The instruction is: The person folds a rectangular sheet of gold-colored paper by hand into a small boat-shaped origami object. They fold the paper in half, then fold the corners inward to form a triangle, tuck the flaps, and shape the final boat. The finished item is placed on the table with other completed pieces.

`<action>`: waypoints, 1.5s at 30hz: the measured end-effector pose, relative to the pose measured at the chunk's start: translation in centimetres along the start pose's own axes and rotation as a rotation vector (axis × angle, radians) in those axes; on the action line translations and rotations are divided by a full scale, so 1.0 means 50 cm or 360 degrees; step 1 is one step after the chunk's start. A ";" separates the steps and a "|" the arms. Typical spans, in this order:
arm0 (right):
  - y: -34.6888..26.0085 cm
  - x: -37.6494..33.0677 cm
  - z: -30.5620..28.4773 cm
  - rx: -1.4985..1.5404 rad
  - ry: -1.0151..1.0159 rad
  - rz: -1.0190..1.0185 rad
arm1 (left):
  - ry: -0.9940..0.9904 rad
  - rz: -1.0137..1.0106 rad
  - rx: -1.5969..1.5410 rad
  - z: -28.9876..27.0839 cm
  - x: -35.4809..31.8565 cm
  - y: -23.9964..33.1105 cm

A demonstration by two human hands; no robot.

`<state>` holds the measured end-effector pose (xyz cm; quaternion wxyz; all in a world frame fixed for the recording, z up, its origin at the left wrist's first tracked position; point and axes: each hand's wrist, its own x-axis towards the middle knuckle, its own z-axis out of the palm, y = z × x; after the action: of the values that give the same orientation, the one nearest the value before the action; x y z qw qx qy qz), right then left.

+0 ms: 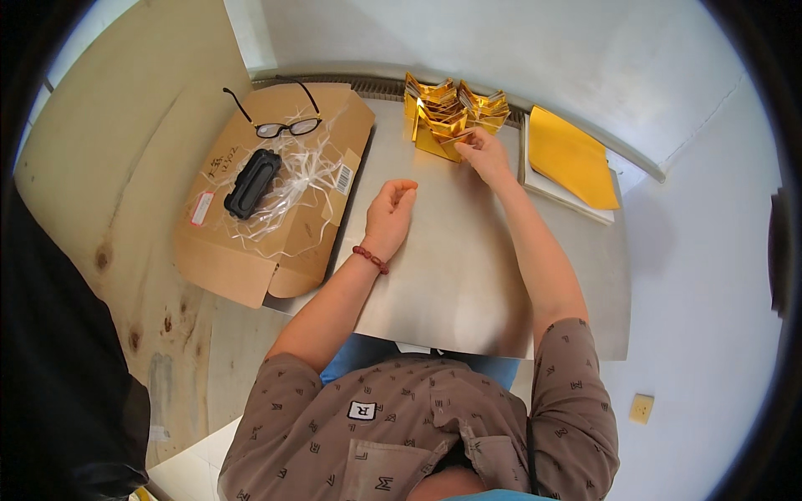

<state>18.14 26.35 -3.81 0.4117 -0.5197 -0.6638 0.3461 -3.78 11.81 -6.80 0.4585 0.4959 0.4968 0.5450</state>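
Folded pieces of shiny gold paper [439, 138] stand bunched together at the far edge of a metal-topped table [443, 275]. My right hand [484, 156] reaches to the near right side of this bunch, its thumb and fingertips pinched at the edge of one gold piece. Nearer to me and further left, my left hand [390, 219] lies on the tabletop, its fingers curled together with nothing showing in them. A dark red bead bracelet [371, 260] circles that wrist. A second cluster of gold pieces [484, 104] stands just right of the first.
At left lies a cardboard box [251, 259] bearing black-framed glasses [288, 129], a black plastic case [252, 185] and tangled clear strips [305, 179]. Yellow sheets [572, 159] top a white stack [564, 200] at right. A wall [535, 42] borders the far side.
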 end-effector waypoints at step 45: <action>0.036 -0.196 -0.280 -0.1130 0.0827 -0.0880 | -0.0072 0.0066 0.0083 -0.004 -0.006 0.004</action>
<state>32.74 17.62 -1.34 0.4372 -0.5013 -0.7288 -0.1627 -3.94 11.49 -6.65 0.4451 0.5302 0.4900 0.5298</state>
